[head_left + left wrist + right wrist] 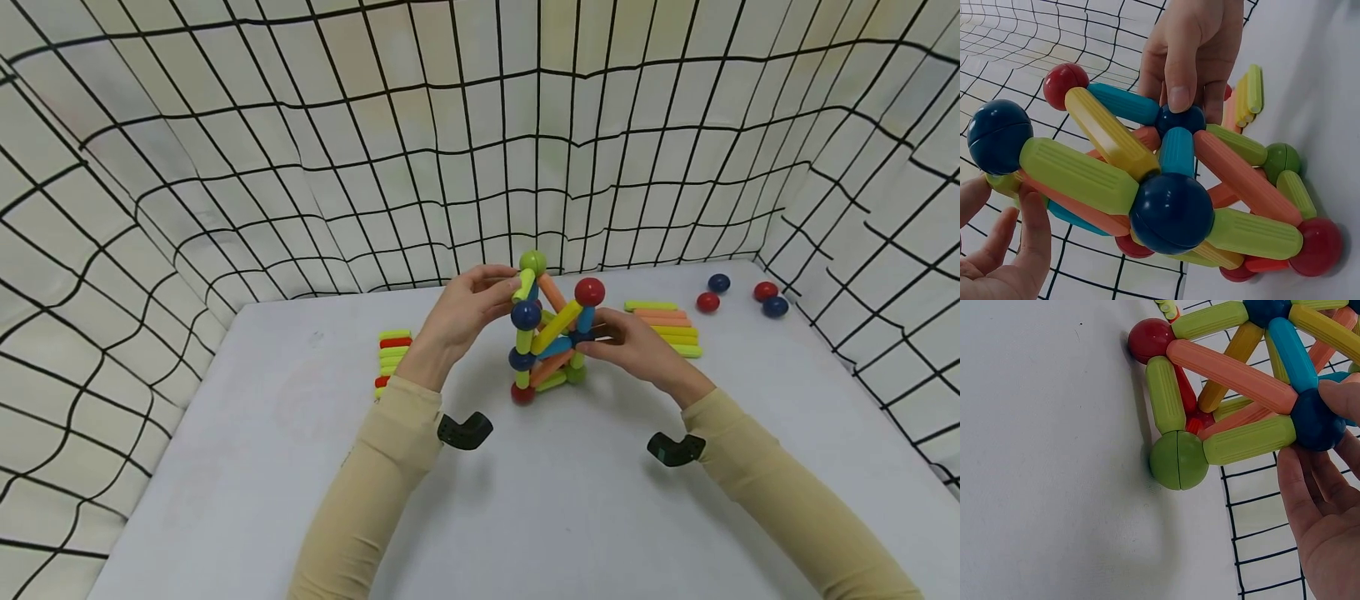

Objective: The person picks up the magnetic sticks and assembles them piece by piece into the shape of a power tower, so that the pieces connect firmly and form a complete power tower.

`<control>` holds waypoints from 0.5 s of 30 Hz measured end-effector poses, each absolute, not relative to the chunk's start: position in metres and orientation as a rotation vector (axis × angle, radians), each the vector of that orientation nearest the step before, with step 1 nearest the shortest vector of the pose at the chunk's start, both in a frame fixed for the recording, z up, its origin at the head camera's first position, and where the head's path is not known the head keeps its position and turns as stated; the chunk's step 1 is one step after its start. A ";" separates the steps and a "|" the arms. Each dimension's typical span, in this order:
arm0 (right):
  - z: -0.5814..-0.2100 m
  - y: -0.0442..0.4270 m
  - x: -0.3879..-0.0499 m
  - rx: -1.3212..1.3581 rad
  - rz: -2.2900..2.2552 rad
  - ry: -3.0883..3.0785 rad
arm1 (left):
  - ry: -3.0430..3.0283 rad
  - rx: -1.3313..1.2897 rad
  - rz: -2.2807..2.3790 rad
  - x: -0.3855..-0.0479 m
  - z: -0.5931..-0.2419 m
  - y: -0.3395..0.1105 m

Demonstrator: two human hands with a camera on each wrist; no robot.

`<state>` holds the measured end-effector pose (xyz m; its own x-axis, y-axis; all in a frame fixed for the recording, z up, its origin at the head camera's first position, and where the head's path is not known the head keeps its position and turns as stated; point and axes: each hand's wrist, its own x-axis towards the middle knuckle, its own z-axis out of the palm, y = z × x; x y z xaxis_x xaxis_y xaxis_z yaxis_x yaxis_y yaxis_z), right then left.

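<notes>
A frame of coloured rods and balls stands upright on the white table. At its top left, my left hand [468, 304] pinches a light green rod [524, 286] that runs between a green ball [533, 262] and a dark blue ball [1000, 137]. On the right side, my right hand [637, 346] grips another dark blue ball [1318, 420] about halfway up, thumb on one side and fingers on the other. Above that ball, a blue rod [1122, 103] and a yellow rod [558, 327] meet at a red ball [589, 292]. Red and green balls form the base.
Several green and red rods [393, 353] lie in a row left of the frame, partly behind my left forearm. More rods [675, 332] lie at the right, with red balls [708, 302] and dark blue balls [719, 283] beyond them. Black-lined white walls [480, 167] enclose the table's back and sides.
</notes>
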<state>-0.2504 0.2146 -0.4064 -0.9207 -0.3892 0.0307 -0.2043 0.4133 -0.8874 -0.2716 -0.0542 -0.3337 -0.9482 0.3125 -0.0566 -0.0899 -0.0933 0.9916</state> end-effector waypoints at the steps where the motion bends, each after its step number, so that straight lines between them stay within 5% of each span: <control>1: -0.406 0.215 -0.250 -0.530 -1.520 2.483 | 1.921 0.245 2.120 -0.271 -0.333 -0.054; 15: -0.405 0.214 -0.249 -0.498 -1.528 2.467 | 2.179 0.254 1.947 -0.266 -0.328 -0.054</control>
